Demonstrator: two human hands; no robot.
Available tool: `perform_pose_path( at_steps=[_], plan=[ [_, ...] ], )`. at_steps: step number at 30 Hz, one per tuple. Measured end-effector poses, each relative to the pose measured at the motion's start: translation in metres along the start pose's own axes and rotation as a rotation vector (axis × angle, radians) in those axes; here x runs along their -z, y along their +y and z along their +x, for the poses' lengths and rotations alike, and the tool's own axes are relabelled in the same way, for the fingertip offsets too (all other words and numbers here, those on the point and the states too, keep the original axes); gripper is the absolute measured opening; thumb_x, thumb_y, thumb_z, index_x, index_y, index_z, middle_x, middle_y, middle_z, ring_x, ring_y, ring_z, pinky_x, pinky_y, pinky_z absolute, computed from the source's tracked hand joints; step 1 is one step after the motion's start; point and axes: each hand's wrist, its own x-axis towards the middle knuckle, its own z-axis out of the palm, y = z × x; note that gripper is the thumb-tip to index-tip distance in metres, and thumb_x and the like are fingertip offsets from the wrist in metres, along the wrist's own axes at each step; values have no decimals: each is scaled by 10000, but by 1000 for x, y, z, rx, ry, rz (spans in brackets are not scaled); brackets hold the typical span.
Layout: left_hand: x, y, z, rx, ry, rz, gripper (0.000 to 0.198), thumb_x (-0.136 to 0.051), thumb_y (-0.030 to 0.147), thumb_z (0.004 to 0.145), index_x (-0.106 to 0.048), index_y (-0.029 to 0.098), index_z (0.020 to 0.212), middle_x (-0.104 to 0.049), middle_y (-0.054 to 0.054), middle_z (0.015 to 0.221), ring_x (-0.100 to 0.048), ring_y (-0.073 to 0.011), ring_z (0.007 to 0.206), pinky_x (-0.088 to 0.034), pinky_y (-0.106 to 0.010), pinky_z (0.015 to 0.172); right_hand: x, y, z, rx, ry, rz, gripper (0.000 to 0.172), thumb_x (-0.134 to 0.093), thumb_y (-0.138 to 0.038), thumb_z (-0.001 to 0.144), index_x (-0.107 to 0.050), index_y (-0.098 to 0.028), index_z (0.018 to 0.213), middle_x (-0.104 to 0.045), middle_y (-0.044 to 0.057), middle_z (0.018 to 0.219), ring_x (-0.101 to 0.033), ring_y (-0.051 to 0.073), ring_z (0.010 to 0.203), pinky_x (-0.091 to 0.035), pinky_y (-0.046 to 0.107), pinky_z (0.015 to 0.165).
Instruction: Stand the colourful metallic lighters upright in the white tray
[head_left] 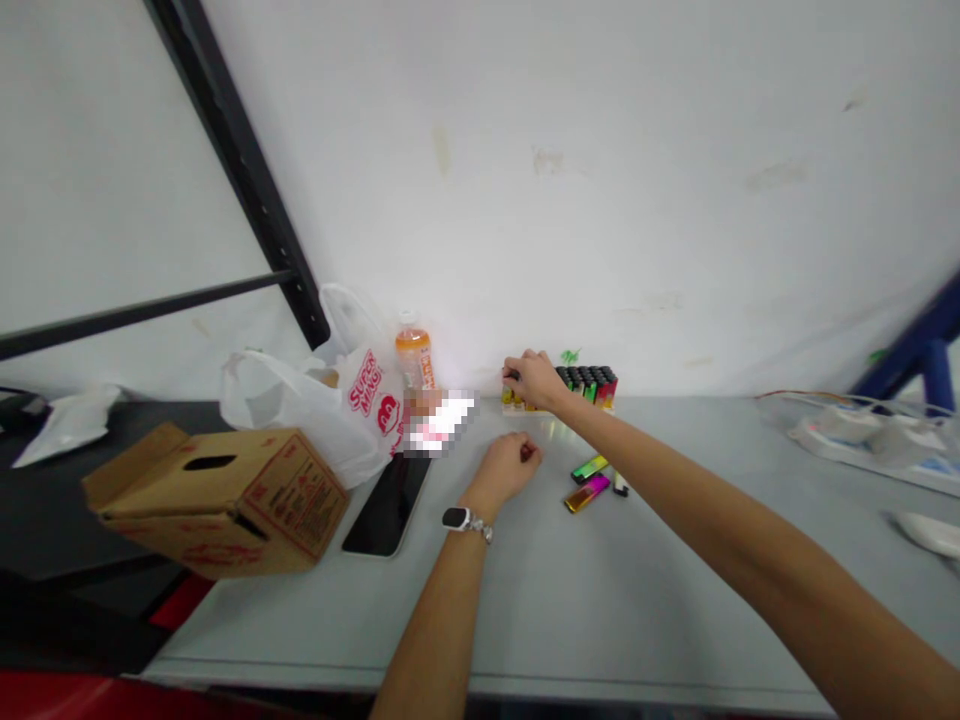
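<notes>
A row of lighters [595,384] with black tops stands upright in a tray [513,409] against the wall. My right hand [534,378] reaches over the left end of the row, its fingertips pinched on a lighter there; the hand hides part of the row. On the table in front, my left hand [506,468] rests with its fingers curled in, and nothing shows in them. Right of it lie loose lighters: a green and yellow lighter [589,468], a purple and gold lighter [587,493] and a white lighter [620,484], partly behind my right forearm.
A dark-screened phone [386,505] lies left of my left hand. Beyond it are a cardboard box [225,490], a white plastic bag [352,400] and an orange-capped drink bottle [415,358]. A power strip [885,445] with cables sits at the right of the grey table [675,620].
</notes>
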Motion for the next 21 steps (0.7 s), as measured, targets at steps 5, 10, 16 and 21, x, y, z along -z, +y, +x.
perform_pose_path(
  at_steps=[5, 10, 16, 21],
  plan=[
    [-1, -1, 0, -6, 1, 20, 170, -553, 277, 850, -665, 162, 793, -706, -63, 774, -628, -177, 689, -456, -271, 655, 0, 6, 2, -33, -30, 29, 125, -589, -214, 863, -705, -201, 908, -723, 62, 910, -549, 245, 959, -322, 366, 881],
    [-1, -1, 1, -15, -1, 37, 172, -556, 284, 855, -665, 165, 797, -708, -64, 793, -632, -174, 708, -458, -264, 664, -2, 7, 0, -84, -44, 40, 139, -595, -243, 877, -726, -203, 901, -706, 66, 887, -517, 259, 993, -324, 388, 895],
    [1, 3, 0, -19, -12, 51, 161, -557, 267, 859, -660, 160, 795, -702, -65, 788, -626, -175, 708, -450, -265, 664, 1, 2, -8, -95, 42, -70, 233, -575, -343, 902, -765, -231, 977, -558, 135, 1134, -422, 294, 1097, -337, 416, 899],
    [1, 5, 0, -33, -19, 91, 171, -540, 262, 875, -659, 158, 809, -672, -62, 776, -611, -180, 719, -452, -278, 688, 0, -5, -23, -124, 18, -68, 357, -536, -421, 921, -679, -277, 1215, -501, 139, 1183, -422, 300, 1116, -335, 441, 930]
  ],
)
